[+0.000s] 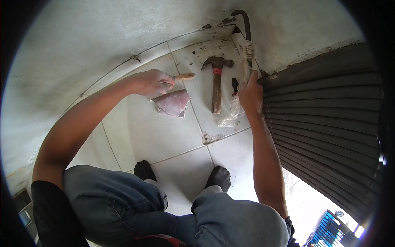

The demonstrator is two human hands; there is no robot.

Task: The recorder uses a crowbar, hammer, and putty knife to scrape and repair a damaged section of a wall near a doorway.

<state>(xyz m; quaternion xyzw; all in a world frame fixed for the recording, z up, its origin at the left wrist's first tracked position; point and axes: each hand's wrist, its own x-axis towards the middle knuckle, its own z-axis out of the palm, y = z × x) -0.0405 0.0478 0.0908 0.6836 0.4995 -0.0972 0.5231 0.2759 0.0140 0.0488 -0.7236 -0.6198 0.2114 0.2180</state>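
Note:
My left hand (154, 83) is closed on a tool with a short wooden handle (184, 77); its other end is hidden by my fingers. Just below that hand, a creased pinkish sheet of sandpaper (175, 103) rests on the tiles. On the right, my right hand (251, 94) is closed around the lower part of a dark hooked pry bar (247, 31), partly wrapped in clear plastic. Beside this hand lie a crumpled plastic bag (231, 115) and a dark-tipped tool (235, 84). Between my hands a claw hammer (217, 86) lies with its head away from me.
White floor tiles (164, 140) meet a curved pale wall (103, 41), with a thin cable (111, 68) along its base. A dark ribbed shutter (321, 107) stands at the right. Debris (212, 138) lies on the tiles. My socked feet (219, 178) are close below.

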